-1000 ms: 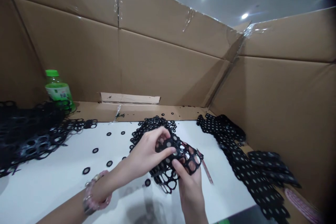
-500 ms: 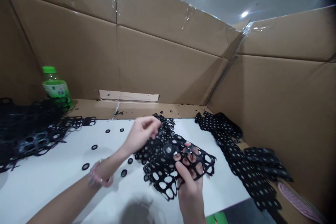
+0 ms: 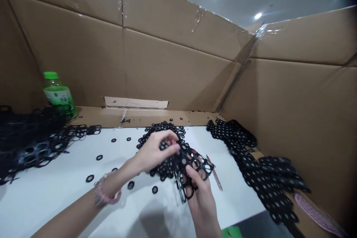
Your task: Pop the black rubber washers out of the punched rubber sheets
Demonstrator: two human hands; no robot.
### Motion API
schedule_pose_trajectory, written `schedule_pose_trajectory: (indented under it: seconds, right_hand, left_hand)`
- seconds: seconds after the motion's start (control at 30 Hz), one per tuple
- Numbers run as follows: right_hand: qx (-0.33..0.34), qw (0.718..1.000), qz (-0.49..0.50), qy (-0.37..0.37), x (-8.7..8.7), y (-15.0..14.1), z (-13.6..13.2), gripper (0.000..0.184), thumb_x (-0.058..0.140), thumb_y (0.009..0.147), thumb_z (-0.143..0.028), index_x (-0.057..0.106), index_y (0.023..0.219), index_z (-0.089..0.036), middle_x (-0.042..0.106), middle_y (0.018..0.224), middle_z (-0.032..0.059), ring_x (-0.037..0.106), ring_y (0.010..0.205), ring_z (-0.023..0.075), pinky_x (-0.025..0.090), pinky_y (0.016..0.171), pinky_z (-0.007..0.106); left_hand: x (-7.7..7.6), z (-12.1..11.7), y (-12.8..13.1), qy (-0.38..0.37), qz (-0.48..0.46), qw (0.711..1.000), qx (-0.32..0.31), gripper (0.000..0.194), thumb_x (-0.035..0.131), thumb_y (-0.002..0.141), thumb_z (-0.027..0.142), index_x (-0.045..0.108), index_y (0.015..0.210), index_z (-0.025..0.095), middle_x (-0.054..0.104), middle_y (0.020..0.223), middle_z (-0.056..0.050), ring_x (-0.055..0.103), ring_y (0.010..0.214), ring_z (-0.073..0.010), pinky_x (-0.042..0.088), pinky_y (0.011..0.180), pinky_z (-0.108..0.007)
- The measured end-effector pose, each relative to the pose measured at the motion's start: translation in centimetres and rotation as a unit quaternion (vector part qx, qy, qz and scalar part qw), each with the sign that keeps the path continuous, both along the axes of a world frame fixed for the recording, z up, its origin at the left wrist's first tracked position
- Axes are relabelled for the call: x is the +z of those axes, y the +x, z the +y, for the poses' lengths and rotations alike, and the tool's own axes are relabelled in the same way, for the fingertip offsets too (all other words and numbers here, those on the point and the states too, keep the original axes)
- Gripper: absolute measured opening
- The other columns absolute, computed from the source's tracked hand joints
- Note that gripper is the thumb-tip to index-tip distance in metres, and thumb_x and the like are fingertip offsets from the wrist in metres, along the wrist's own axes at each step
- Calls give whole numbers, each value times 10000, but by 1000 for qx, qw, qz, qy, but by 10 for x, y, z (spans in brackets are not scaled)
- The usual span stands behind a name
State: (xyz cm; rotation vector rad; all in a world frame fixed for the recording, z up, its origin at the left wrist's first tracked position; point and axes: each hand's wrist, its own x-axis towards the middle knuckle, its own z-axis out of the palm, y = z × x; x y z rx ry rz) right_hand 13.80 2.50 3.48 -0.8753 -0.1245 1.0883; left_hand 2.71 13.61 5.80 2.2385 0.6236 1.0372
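My right hand (image 3: 203, 193) holds a floppy black sheet full of round holes (image 3: 192, 163), its thumb pressed on the front and its fingers behind, partly seen through the holes. Some holes still carry black rings with grey centres. My left hand (image 3: 158, 150) is curled, thumb and fingertips closed at the sheet's upper left edge; whether a single ring is also between them is too small to tell. Under and behind my hands lies a heap of loose black rings (image 3: 164, 171). Single rings such as one black ring (image 3: 154, 189) lie scattered on the white tabletop (image 3: 117, 215).
Black netlike sheets with open holes (image 3: 25, 145) pile up at the left, by a green bottle (image 3: 58, 95). Ring-filled black sheets (image 3: 251, 167) lie along the right edge. Reddish tweezers or a similar thin tool (image 3: 216, 178) lie right of my hands. Cardboard walls (image 3: 178, 67) enclose the table.
My left hand has moved right and down to the sheet's edge. The sheet, held in my right hand, has turned more edge-on, uncovering the thin tool and more of the ring heap.
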Motion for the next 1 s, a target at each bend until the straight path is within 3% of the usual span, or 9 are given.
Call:
schedule_pose_trajectory:
  seconds: [0.1,0.23,0.4,0.57,0.63,0.77,0.83,0.9,1.0]
  right_hand:
    - [4,999,-26,32,-3,0,0,625,773,537,-114,546,1105,-240,665,1033,1,614,971,180,519,806,262]
    - [-12,997,-48,53,-7,-1,-2,694,774,549,-147,491,1174,-249,662,1032,5,607,988,197,504,840,296]
    - [37,995,-76,45,-5,-5,-8,765,763,581,-157,402,1248,-258,679,963,10,651,853,179,508,826,337]
    - [8,998,-61,23,-1,-4,-12,779,768,561,-152,417,1245,-280,686,828,-43,652,759,121,524,736,229]
    - [-6,999,-40,13,1,-2,-12,721,766,554,-148,477,1201,-281,682,784,-59,645,726,105,525,703,195]
    - [5,999,24,-26,3,-1,-9,541,768,524,-127,614,1033,-225,691,742,-41,646,712,108,529,640,164]
    - [19,998,48,-27,3,0,-7,435,759,534,-126,652,948,-205,701,755,-27,648,712,104,527,648,156]
    - [33,996,77,-17,3,2,-5,352,747,552,-129,670,889,-197,706,764,-26,649,724,99,522,687,162]
    - [38,992,124,-11,4,4,-2,273,728,573,-107,678,829,-187,707,745,-33,650,702,88,514,721,166]
  left_hand:
    - [9,-15,-3,133,-34,990,-17,277,642,730,318,553,940,161,588,929,-55,532,867,-180,424,782,-318]
    - [6,-17,-4,242,-7,966,-92,175,590,794,294,599,917,170,598,916,-63,528,830,-165,404,743,-302]
    - [5,-15,0,139,-19,988,-63,273,429,888,232,566,670,141,572,719,-34,509,686,-125,392,642,-242]
    - [-3,14,-3,14,-58,994,94,343,386,895,307,488,603,157,497,605,12,469,586,-116,363,573,-226]
    - [-18,32,-3,30,-19,989,141,336,365,899,314,483,623,163,497,617,9,471,593,-128,362,580,-236]
    - [-57,56,1,91,166,972,139,281,383,887,258,555,687,164,572,761,-41,538,705,-170,401,667,-275]
    - [-65,58,3,97,201,964,144,255,399,879,250,588,730,166,586,817,-60,551,768,-192,415,708,-300]
    - [-60,53,1,108,172,969,144,237,384,887,255,599,834,172,590,888,-68,545,849,-200,417,765,-321]
    - [-33,29,-5,186,37,978,92,226,372,893,272,569,948,175,583,944,-74,528,890,-185,420,789,-321]
